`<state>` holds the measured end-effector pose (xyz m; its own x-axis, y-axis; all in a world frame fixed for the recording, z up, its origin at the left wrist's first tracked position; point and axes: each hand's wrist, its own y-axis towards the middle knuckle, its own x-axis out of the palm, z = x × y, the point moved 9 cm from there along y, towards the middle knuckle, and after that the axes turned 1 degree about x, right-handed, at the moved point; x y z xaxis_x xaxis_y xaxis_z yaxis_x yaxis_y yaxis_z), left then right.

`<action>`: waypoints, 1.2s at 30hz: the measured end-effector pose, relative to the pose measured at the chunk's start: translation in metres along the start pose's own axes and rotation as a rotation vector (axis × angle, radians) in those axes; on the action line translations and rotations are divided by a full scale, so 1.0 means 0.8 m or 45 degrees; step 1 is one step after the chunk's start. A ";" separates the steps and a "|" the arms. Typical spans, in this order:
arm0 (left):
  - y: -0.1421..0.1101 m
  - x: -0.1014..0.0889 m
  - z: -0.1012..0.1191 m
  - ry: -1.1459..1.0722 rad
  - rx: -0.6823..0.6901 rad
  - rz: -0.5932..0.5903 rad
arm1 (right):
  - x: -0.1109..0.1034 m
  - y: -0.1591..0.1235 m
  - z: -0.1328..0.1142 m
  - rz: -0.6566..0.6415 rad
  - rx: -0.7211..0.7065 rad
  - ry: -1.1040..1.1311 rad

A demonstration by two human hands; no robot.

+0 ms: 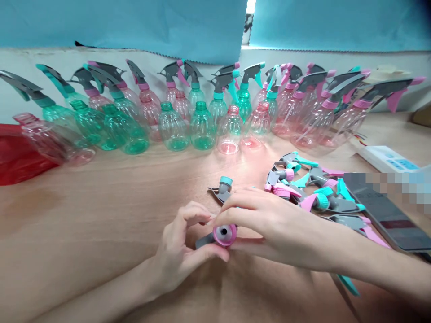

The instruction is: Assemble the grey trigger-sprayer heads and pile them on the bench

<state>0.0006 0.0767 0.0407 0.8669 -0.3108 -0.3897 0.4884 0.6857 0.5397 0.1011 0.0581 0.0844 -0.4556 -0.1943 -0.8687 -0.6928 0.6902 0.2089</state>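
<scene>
A grey trigger spray head with a pink collar (pixel 225 234) is held between my two hands, its threaded opening facing me and a dark hole showing in the middle. My left hand (pixel 182 244) curls around its left side, thumb under the collar. From the right, my right hand (pixel 266 220) reaches across with bent fingers at the collar's top and right edge; the fingertips are partly hidden. Just beyond my fingers lies a grey spray head with a teal collar (pixel 225 183). A pile of loose pink, teal and grey spray heads (pixel 303 188) is right of it.
Open-topped green bottles (pixel 202 128) and pink bottles (pixel 229 132) stand in a front row. Behind and beside them are several bottles with sprayers fitted (pixel 303 103). A red bag (pixel 23 154) lies at left, a phone (pixel 393 215) and a white power strip (pixel 387 158) at right.
</scene>
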 end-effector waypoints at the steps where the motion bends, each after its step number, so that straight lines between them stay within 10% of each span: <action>1: 0.001 0.002 0.002 -0.013 0.015 -0.037 | -0.002 -0.002 0.001 0.000 0.020 -0.002; 15: 0.071 -0.004 -0.042 0.709 -0.247 -0.072 | -0.119 -0.067 0.068 0.321 0.373 -0.771; 22: 0.097 0.027 -0.072 0.920 -0.390 -0.331 | -0.078 -0.078 0.110 0.191 0.402 -0.814; 36: 0.098 0.038 -0.026 0.598 -0.255 -0.288 | -0.042 -0.078 0.091 0.029 0.406 -0.546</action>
<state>0.0632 0.1349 0.0557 0.5824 -0.1695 -0.7950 0.5893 0.7617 0.2694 0.2004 0.0725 0.0675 -0.1530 0.0795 -0.9850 -0.4507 0.8814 0.1412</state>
